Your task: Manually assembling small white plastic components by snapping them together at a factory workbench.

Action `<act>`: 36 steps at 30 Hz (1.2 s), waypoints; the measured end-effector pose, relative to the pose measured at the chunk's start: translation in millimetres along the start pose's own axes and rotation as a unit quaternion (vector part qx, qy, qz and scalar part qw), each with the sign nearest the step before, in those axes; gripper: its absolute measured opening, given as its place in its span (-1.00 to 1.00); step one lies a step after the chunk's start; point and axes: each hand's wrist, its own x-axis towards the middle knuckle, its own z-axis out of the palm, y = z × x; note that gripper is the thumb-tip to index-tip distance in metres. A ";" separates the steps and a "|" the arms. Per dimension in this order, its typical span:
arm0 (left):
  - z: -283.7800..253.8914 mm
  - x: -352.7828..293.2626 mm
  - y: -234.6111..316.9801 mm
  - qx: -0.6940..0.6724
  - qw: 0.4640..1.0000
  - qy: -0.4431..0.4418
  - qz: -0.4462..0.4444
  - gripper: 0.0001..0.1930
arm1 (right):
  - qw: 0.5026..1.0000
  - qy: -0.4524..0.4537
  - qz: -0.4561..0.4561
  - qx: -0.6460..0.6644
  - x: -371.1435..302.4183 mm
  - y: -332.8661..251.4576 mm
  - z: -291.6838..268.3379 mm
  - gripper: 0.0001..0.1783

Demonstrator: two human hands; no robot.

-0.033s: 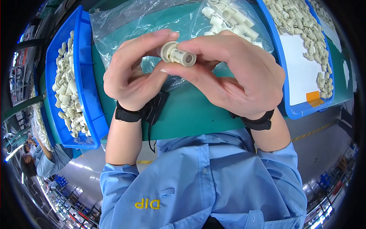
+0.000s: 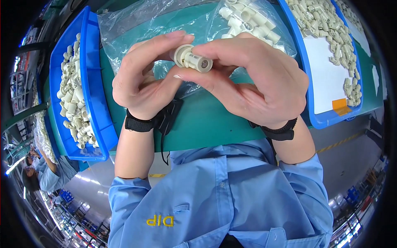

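Above the green table, my two hands meet fingertip to fingertip around small off-white plastic parts. My left hand (image 2: 142, 78) is closed in a pinch on a flanged plastic sleeve (image 2: 180, 53), gripped between thumb and forefinger. My right hand (image 2: 269, 78) pinches a smaller plastic cylinder (image 2: 204, 64) with a dark round centre in its end face. The cylinder lies against the sleeve's open end, roughly in line with it. How far one sits inside the other is hidden by my fingers. Both wrists wear black straps.
A blue bin (image 2: 93, 82) of loose white parts stands at left. At right, another blue tray (image 2: 318, 120) holds many small parts and a white sheet (image 2: 326, 78). A clear plastic bag (image 2: 285, 35) of white sleeves lies behind my hands on the green table (image 2: 198, 128).
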 end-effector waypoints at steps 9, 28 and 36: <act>3.6 2.2 10.7 -0.036 0.997 0.025 -0.063 -0.54 | 0.999 -0.041 -0.009 0.025 13.6 -4.4 -18.4 -0.59; 0.9 29.2 54.3 -0.185 0.982 -0.007 0.030 -0.58 | 0.753 -0.273 0.378 -0.465 -70.3 63.6 -295.7 -0.57; 4.9 25.9 75.7 -0.226 0.973 -0.025 0.044 -0.61 | 0.937 -0.124 0.184 -0.271 -6.1 -45.0 -170.5 -0.60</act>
